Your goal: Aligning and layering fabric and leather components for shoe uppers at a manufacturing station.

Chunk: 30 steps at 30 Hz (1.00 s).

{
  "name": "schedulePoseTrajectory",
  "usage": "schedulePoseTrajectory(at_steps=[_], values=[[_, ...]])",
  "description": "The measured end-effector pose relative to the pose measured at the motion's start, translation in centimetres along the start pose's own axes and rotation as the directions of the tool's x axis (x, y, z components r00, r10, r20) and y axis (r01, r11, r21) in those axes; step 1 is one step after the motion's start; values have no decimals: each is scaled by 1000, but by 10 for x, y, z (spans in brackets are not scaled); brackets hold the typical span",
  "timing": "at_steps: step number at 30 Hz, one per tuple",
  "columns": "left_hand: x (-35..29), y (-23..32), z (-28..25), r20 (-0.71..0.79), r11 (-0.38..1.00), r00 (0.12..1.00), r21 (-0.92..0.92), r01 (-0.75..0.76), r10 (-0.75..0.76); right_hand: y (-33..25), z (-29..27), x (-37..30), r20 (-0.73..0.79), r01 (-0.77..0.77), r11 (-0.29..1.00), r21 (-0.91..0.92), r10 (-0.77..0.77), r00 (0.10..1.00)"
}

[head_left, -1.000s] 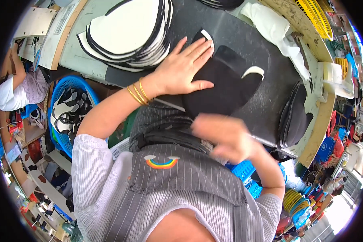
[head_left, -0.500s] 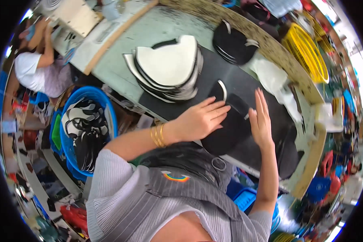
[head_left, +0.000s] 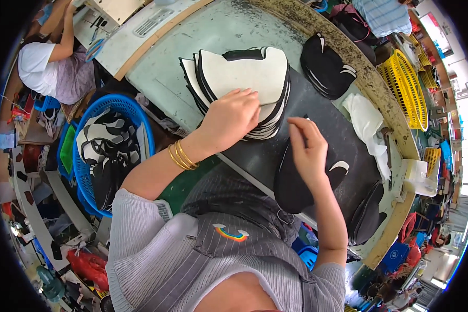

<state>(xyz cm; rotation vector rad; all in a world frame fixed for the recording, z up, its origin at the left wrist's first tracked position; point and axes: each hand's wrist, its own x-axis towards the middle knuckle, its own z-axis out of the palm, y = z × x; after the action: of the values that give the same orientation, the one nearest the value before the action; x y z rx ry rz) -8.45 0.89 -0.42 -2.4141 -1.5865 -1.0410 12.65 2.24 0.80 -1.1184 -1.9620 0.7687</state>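
A stack of curved cut pieces (head_left: 244, 70), white-faced with black edges, lies on the worktable. At its near edge, my left hand (head_left: 233, 119) has its fingers bent over the top white piece, gripping its edge; the thumb is hidden. To the right of the stack, my right hand (head_left: 309, 151) is over a black cut piece (head_left: 292, 187) with a small white strip at its right end. Its fingers are loosely curled and apart from the thumb, with nothing visible in them.
A black mat (head_left: 309, 99) covers part of the green table (head_left: 177, 49). Black pieces (head_left: 325, 67) lie at the far ledge, more black pieces (head_left: 366, 216) at the right. White plastic sheeting (head_left: 364, 117) is nearby. A blue basket (head_left: 148, 132) of cut pieces stands left; another person (head_left: 41, 73) sits beyond.
My left hand has moved from the black piece to the white stack. My right hand has drawn left and curled its fingers. The black piece now lies turned, its white strip at the right.
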Motion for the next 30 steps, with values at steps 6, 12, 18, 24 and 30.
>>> schedulePoseTrajectory(at_steps=[6,12,18,24,30], values=[[37,-30,-22,-350,741,694,-539,399,-629,-4,55,34,251,361,737,-572,-261,932],[81,79,-64,-729,972,681,-103,-211,70,10,23,21,-8,366,906,-213,-376,927],[5,125,38,-93,744,868,-477,-468,487,106,-134,-21,-339,-211,772,-599,-7,941],[-42,126,65,204,728,772,-538,-425,602,234,-259,-9,-567,-609,521,-598,261,781],[-20,138,62,289,743,810,-622,-247,511,294,-282,9,-558,-753,650,-106,588,586]])
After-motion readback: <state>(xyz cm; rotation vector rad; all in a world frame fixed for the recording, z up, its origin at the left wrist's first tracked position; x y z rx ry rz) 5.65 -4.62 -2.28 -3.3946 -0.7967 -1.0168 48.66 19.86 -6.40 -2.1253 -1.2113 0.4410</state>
